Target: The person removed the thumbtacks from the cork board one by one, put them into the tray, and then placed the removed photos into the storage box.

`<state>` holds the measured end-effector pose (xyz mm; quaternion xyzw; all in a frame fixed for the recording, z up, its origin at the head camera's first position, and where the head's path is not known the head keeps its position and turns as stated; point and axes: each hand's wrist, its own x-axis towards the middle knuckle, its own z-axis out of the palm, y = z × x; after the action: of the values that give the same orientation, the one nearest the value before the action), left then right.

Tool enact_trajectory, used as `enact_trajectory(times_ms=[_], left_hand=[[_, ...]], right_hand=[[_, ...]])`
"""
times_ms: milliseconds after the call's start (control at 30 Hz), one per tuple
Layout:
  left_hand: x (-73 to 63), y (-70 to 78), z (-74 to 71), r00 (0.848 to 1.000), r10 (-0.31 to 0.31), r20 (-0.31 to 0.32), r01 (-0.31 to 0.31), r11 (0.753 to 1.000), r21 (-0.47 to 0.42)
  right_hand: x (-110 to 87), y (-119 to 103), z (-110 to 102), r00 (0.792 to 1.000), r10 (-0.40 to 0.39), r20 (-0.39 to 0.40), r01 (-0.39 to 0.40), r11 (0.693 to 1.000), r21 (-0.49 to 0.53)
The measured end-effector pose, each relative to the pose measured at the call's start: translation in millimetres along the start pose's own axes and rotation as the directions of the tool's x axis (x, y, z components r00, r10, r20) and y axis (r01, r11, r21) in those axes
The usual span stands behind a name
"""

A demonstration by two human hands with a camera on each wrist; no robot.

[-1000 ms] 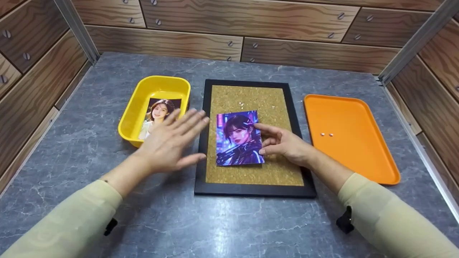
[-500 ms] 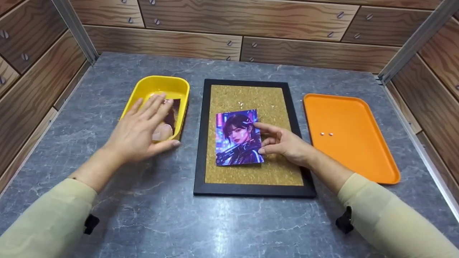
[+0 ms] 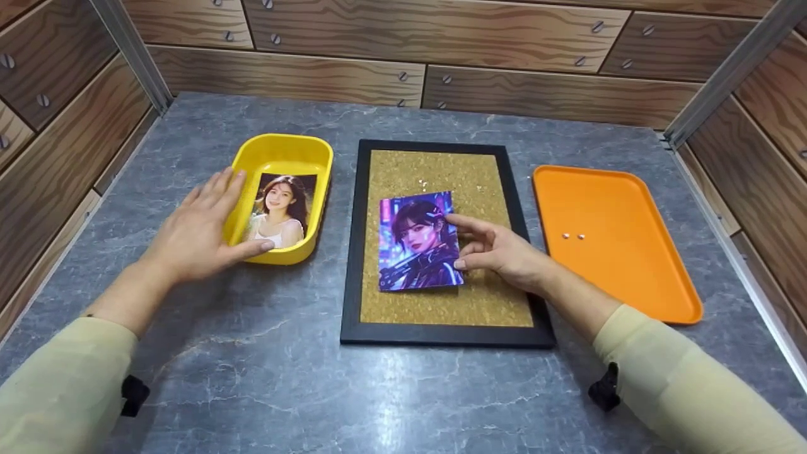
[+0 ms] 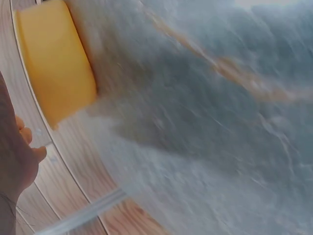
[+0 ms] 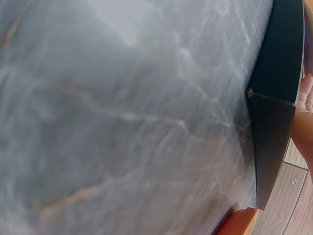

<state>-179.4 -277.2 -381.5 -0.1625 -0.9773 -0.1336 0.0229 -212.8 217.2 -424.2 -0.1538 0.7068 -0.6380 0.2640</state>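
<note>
My right hand (image 3: 504,255) holds a purple-blue picture card (image 3: 416,243) by its right edge, index finger near the top and thumb lower down. The card's lower edge casts a shadow on the framed cork board (image 3: 447,309). My left hand (image 3: 192,239), fingers straight, is over the left side of a yellow bin (image 3: 293,255), its thumb at the front rim. Inside the bin lies a portrait photo (image 3: 284,205). In the left wrist view the bin's side (image 4: 58,63) shows beyond the fingers.
An orange tray (image 3: 630,252) lies right of the board, with two small shiny pieces (image 3: 574,236) on it. Several small shiny bits (image 3: 423,184) are on the cork above the card. Wood-patterned walls (image 3: 353,75) enclose the grey marbled table (image 3: 302,378).
My left hand has moved left, from beside the board across the yellow bin to its left side, uncovering the portrait photo. The right hand and its card stay nearly still.
</note>
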Motion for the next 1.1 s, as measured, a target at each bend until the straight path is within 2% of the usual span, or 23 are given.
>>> enact_trajectory(times_ms=[200,400,667,967,1100], left_hand=[[-4.1,-14.0,3.9,0.995,-0.081,0.061,0.084,0.995,-0.06],[-6.3,-22.6,6.9,0.989,-0.119,0.09,0.126,0.988,-0.085],[-8.8,-28.6,9.9,0.987,-0.125,0.106,0.136,0.985,-0.104],[-9.0,-32.0,13.6,0.984,-0.133,0.116,0.144,0.985,-0.099],[-9.1,-31.9,14.0,0.985,-0.13,0.114,0.141,0.986,-0.094]], right_hand=[[0.2,-2.5,1.7,1.0,0.016,-0.008,-0.016,0.999,0.031],[2.2,-7.2,4.5,1.0,0.002,0.012,-0.003,0.999,0.05],[8.3,-15.2,9.8,1.0,-0.012,0.022,0.011,0.999,0.041],[19.0,-31.1,17.5,0.997,-0.064,0.047,0.06,0.994,0.09],[23.8,-37.6,20.6,0.996,-0.069,0.047,0.066,0.996,0.064]])
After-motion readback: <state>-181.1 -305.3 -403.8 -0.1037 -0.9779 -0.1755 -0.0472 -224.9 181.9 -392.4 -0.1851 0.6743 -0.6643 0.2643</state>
